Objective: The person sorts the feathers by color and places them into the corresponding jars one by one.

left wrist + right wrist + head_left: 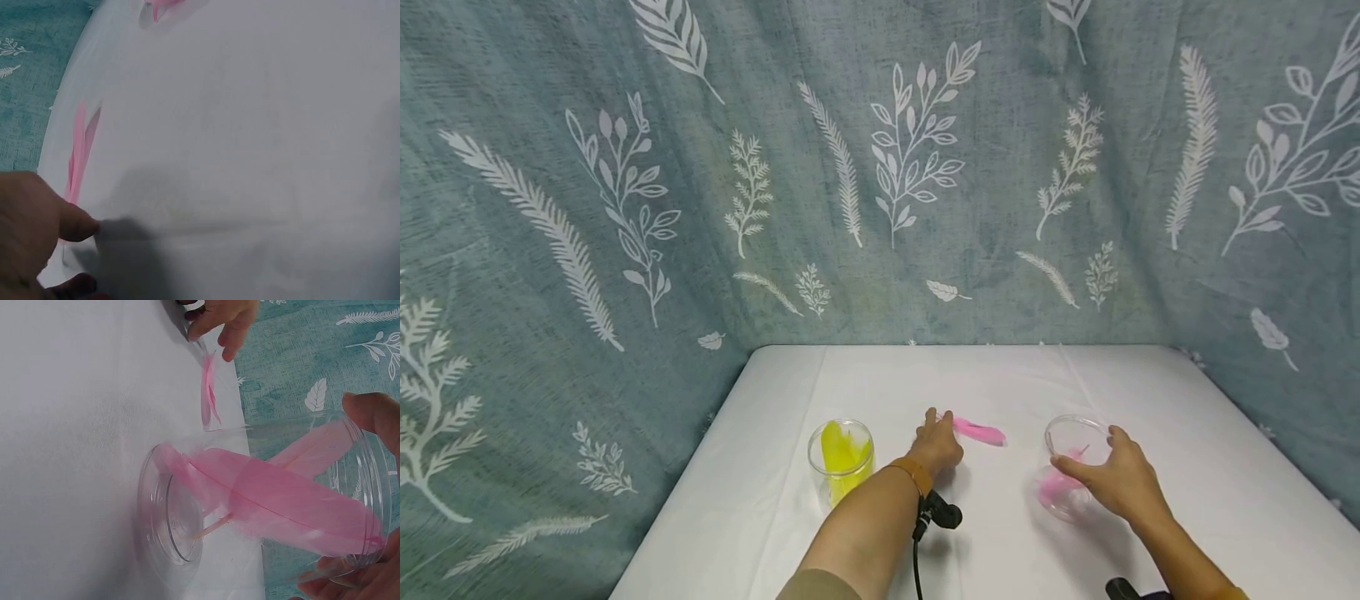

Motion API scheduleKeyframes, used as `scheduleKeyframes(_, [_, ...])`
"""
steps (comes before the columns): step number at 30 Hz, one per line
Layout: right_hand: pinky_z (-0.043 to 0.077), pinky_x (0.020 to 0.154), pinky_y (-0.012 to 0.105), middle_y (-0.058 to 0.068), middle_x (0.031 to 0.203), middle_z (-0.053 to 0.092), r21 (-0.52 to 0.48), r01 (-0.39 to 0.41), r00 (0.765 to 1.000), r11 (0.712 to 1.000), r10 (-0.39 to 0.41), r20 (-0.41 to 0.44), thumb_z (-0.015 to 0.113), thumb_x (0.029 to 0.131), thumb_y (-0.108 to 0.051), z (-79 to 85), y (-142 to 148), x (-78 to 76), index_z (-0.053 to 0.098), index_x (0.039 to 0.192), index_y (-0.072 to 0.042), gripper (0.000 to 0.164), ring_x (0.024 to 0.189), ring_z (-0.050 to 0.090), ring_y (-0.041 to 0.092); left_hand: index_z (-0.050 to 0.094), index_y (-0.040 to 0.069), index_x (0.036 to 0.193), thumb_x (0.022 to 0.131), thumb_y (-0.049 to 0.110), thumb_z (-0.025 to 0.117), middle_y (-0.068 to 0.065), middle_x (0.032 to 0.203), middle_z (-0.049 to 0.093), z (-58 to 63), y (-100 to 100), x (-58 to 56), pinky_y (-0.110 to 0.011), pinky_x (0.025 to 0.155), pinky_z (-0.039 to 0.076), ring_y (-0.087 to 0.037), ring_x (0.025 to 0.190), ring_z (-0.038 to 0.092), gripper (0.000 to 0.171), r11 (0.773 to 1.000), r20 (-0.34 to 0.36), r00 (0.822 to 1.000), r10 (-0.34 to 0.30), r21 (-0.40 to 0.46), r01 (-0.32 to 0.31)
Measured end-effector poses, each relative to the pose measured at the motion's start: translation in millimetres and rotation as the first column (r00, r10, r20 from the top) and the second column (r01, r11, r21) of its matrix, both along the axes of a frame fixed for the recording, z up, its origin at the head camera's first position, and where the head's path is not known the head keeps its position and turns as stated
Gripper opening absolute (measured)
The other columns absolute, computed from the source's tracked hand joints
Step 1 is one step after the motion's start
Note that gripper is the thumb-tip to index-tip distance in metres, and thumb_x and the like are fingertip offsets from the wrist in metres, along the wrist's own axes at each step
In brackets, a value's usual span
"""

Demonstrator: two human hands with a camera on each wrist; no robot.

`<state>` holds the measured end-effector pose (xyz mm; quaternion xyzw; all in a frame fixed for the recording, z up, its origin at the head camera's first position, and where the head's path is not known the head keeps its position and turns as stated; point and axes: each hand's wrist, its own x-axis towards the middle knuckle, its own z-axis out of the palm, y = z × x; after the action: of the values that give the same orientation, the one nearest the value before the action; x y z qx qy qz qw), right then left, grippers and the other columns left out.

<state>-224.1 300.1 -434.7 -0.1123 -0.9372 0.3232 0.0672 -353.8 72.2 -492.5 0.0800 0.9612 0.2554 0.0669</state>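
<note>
My left hand (936, 446) reaches low over the table, its fingertips at the bare quill end of a pink feather (981, 432) that lies flat. In the left wrist view the thumb (78, 225) and a lower finger stand apart, with the thin quill (63, 255) showing in the gap. A clear plastic jar (1077, 421) stands tilted on the right, and my right hand (1123, 479) grips it near its rim. Pink feathers (281, 500) rest inside that jar, crossing one another.
Another clear jar (841, 423) stands left of my left forearm, with yellow feathers (844, 454) in it. The white table (880, 375) ends at a leaf-patterned curtain (850, 275) behind and at both sides. A black cable (916, 558) trails from the left wrist camera.
</note>
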Motion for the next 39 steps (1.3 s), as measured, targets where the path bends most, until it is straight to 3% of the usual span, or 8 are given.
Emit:
scheduleKeyframes(4, [0.030, 0.094, 0.068, 0.047, 0.132, 0.027, 0.001, 0.000, 1.000, 1.000, 0.000, -0.005, 0.072, 0.074, -0.063, -0.6, 0, 0.5, 0.012, 0.140, 0.022, 0.124, 0.120, 0.029, 0.063, 0.050, 0.018, 0.141, 0.088, 0.015, 0.061, -0.006, 0.147, 0.036, 3.5, -2, -0.9, -0.045, 0.095, 0.042, -0.030, 0.123, 0.044, 0.055, 0.995, 0.044, 0.997, -0.063, -0.076, 0.066])
scheduleKeyframes(11, [0.030, 0.094, 0.068, 0.047, 0.132, 0.026, 0.000, 0.003, 1.000, 1.000, -0.003, -0.008, 0.073, 0.074, -0.062, 0.0, -1, 0.3, 0.012, 0.140, 0.023, 0.123, 0.120, 0.029, 0.063, 0.060, 0.013, 0.124, 0.086, 0.017, 0.065, -0.009, 0.123, 0.041, 4.4, 1, -1.8, -0.036, 0.077, 0.045, -0.025, 0.096, 0.047, 0.038, 0.987, 0.025, 0.996, -0.085, -0.135, 0.087])
scheduleKeyframes(17, [0.031, 0.094, 0.068, 0.047, 0.132, 0.027, 0.000, -0.003, 1.000, 1.000, 0.003, 0.005, 0.072, 0.074, -0.063, -0.6, -1, 1.6, 0.012, 0.140, 0.023, 0.124, 0.119, 0.029, 0.063, 0.043, 0.016, 0.143, 0.083, 0.016, 0.067, -0.016, 0.147, 0.024, 0.1, 0, -2.2, -0.041, 0.085, 0.047, -0.034, 0.118, 0.043, 0.065, 0.991, -0.018, 0.998, -0.065, -0.119, 0.062])
scheduleKeyframes(20, [0.031, 0.093, 0.068, 0.047, 0.131, 0.028, 0.003, -0.007, 1.000, 1.000, 0.007, 0.007, 0.071, 0.074, -0.064, -1.0, 0, 1.7, 0.012, 0.140, 0.023, 0.124, 0.119, 0.030, 0.063, 0.044, 0.018, 0.145, 0.085, 0.016, 0.066, -0.011, 0.152, 0.025, -1.5, 0, -4.2, -0.042, 0.092, 0.044, -0.033, 0.123, 0.042, 0.064, 0.990, 0.001, 0.997, -0.076, -0.120, 0.075])
scheduleKeyframes(24, [0.031, 0.094, 0.068, 0.047, 0.132, 0.027, 0.007, -0.003, 1.000, 1.000, 0.003, 0.006, 0.072, 0.075, -0.062, 0.2, 0, 0.8, 0.012, 0.140, 0.022, 0.123, 0.119, 0.030, 0.063, 0.062, 0.012, 0.123, 0.086, 0.016, 0.065, -0.007, 0.123, 0.048, -1.8, 1, -7.6, -0.036, 0.080, 0.047, -0.025, 0.096, 0.053, 0.037, 0.984, -0.001, 0.994, -0.107, -0.140, 0.106])
scheduleKeyframes(28, [0.031, 0.094, 0.068, 0.047, 0.132, 0.027, 0.006, -0.002, 1.000, 1.000, 0.001, 0.010, 0.072, 0.075, -0.062, 1.0, 0, 0.8, 0.011, 0.140, 0.022, 0.123, 0.120, 0.029, 0.063, 0.066, 0.009, 0.100, 0.084, 0.012, 0.067, -0.005, 0.098, 0.046, -1.2, 0, -7.3, -0.033, 0.070, 0.046, -0.021, 0.076, 0.050, 0.016, 0.985, -0.063, 0.991, -0.121, -0.130, 0.113])
scheduleKeyframes(33, [0.031, 0.093, 0.068, 0.048, 0.132, 0.027, 0.001, -0.006, 1.000, 1.000, 0.006, 0.006, 0.072, 0.074, -0.063, 0.1, 0, 2.8, 0.011, 0.140, 0.023, 0.124, 0.119, 0.029, 0.064, 0.064, 0.005, 0.090, 0.081, 0.006, 0.070, -0.005, 0.085, 0.047, -11.4, -4, -10.7, -0.032, 0.067, 0.046, -0.018, 0.070, 0.050, 0.010, 0.996, -0.154, 0.985, -0.082, -0.051, 0.075])
scheduleKeyframes(39, [0.031, 0.093, 0.068, 0.048, 0.131, 0.028, 0.001, -0.007, 1.000, 1.000, 0.007, -0.015, 0.073, 0.074, -0.061, 0.5, 0, 2.5, 0.013, 0.140, 0.023, 0.122, 0.119, 0.030, 0.063, 0.065, -0.001, 0.086, 0.081, 0.001, 0.069, -0.010, 0.076, 0.057, -18.7, -3, -16.1, -0.032, 0.058, 0.047, -0.019, 0.063, 0.054, 0.007, 0.999, -0.190, 0.982, 0.010, 0.051, 0.000])
